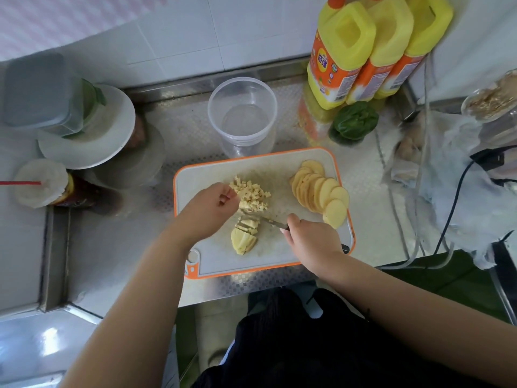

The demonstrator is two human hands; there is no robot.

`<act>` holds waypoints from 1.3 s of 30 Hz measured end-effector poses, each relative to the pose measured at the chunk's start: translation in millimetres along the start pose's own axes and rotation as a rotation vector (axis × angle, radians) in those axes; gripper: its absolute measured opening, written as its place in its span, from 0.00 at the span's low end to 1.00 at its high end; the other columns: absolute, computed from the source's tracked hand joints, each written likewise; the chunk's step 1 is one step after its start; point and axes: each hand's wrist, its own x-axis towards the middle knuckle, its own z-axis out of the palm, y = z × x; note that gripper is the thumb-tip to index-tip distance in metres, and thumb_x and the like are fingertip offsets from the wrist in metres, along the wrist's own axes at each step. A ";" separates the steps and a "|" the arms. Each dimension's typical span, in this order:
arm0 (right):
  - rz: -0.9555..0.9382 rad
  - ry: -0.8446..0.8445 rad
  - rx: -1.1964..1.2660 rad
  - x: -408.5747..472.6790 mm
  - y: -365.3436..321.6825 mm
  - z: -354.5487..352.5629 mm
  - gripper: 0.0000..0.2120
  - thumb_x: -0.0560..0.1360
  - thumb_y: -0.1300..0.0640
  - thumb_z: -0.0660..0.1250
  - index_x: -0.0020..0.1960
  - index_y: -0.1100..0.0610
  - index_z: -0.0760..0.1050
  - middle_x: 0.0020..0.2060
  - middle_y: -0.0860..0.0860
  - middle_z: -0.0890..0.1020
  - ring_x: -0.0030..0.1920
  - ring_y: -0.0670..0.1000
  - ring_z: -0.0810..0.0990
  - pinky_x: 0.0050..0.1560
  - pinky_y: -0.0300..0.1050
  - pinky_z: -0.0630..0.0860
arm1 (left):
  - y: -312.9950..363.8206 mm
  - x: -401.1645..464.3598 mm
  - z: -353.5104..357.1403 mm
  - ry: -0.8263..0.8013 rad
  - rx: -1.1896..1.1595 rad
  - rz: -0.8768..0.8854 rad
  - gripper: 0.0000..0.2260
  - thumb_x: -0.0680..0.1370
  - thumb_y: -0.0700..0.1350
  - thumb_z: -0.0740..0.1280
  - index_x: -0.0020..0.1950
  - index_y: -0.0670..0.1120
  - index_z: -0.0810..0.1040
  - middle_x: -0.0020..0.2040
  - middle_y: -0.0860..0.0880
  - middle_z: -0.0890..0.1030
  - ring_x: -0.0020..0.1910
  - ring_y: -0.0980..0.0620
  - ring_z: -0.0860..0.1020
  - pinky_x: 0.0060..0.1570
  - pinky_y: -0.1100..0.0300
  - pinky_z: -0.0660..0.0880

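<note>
A white cutting board with an orange rim (pixel 279 247) lies on the steel counter. A pile of small potato cubes (pixel 251 194) sits at its middle, with a fanned row of round potato slices (pixel 319 194) on its right side. A stack of slices, partly cut into strips (pixel 244 233), lies near the front. My right hand (pixel 310 242) grips the handle of a small knife (pixel 268 220), whose blade reaches left over the top of that stack. My left hand (pixel 208 210) hovers with curled fingers right beside the cube pile. I see nothing held in it.
An empty clear round tub (pixel 242 116) stands just behind the board. Yellow bottles (pixel 344 51) and a green pepper (pixel 354 123) are at the back right. Lidded containers (pixel 86 127) and a cup with a red straw (pixel 42 183) crowd the left. Plastic bags and a black cable (pixel 453 208) are on the right.
</note>
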 end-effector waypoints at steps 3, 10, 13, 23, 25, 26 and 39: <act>0.059 -0.043 0.005 1.6 2.4 4.9 0.13 0.78 0.49 0.64 0.43 0.57 0.67 0.21 0.45 0.57 0.18 0.49 0.59 0.22 0.36 0.54 | -22.9 -20.2 15.5 0.047 -0.071 -0.121 0.05 0.81 0.48 0.64 0.52 0.48 0.76 0.41 0.55 0.76 0.39 0.58 0.73 0.37 0.67 0.68; 0.103 -0.143 0.122 0.7 -6.8 -7.0 0.14 0.82 0.44 0.52 0.46 0.54 0.60 0.27 0.46 0.66 0.30 0.53 0.71 0.24 0.43 0.57 | -51.9 -25.7 82.2 0.077 0.155 -0.306 0.10 0.81 0.49 0.60 0.59 0.47 0.74 0.57 0.49 0.75 0.55 0.48 0.74 0.47 0.55 0.66; 0.084 -0.143 0.114 -4.0 -13.5 -8.8 0.13 0.82 0.44 0.52 0.46 0.54 0.61 0.26 0.46 0.67 0.29 0.52 0.70 0.24 0.43 0.57 | -55.5 -25.7 93.8 0.129 0.170 -0.285 0.11 0.81 0.48 0.60 0.61 0.46 0.74 0.59 0.46 0.74 0.55 0.46 0.74 0.48 0.54 0.68; 0.025 -0.197 0.087 -9.2 -20.4 -4.4 0.14 0.82 0.46 0.52 0.51 0.56 0.68 0.31 0.49 0.72 0.30 0.54 0.71 0.25 0.44 0.56 | -67.6 -36.7 112.2 0.387 0.098 -0.101 0.14 0.81 0.51 0.65 0.63 0.44 0.75 0.59 0.46 0.75 0.58 0.46 0.74 0.49 0.56 0.71; 0.012 -0.205 0.067 -7.8 -21.4 -5.5 0.14 0.82 0.47 0.52 0.52 0.57 0.69 0.31 0.49 0.71 0.30 0.54 0.70 0.25 0.44 0.54 | -70.7 -36.8 115.7 0.450 0.072 -0.030 0.11 0.80 0.48 0.67 0.59 0.43 0.79 0.56 0.46 0.77 0.55 0.46 0.76 0.45 0.57 0.71; 0.009 -0.210 0.061 -7.3 -21.8 -5.8 0.14 0.82 0.47 0.52 0.52 0.57 0.69 0.30 0.50 0.71 0.30 0.54 0.70 0.25 0.44 0.54 | -73.0 -35.7 117.9 0.472 0.079 0.008 0.09 0.80 0.46 0.68 0.56 0.43 0.80 0.54 0.46 0.78 0.52 0.45 0.77 0.43 0.57 0.72; -0.067 -0.277 -0.050 1.5 -26.2 -1.0 0.16 0.83 0.48 0.50 0.53 0.58 0.71 0.33 0.50 0.72 0.33 0.53 0.71 0.25 0.43 0.54 | -94.0 -23.4 138.4 0.606 0.075 0.174 0.02 0.73 0.36 0.75 0.43 0.40 0.84 0.44 0.47 0.81 0.44 0.50 0.75 0.38 0.60 0.73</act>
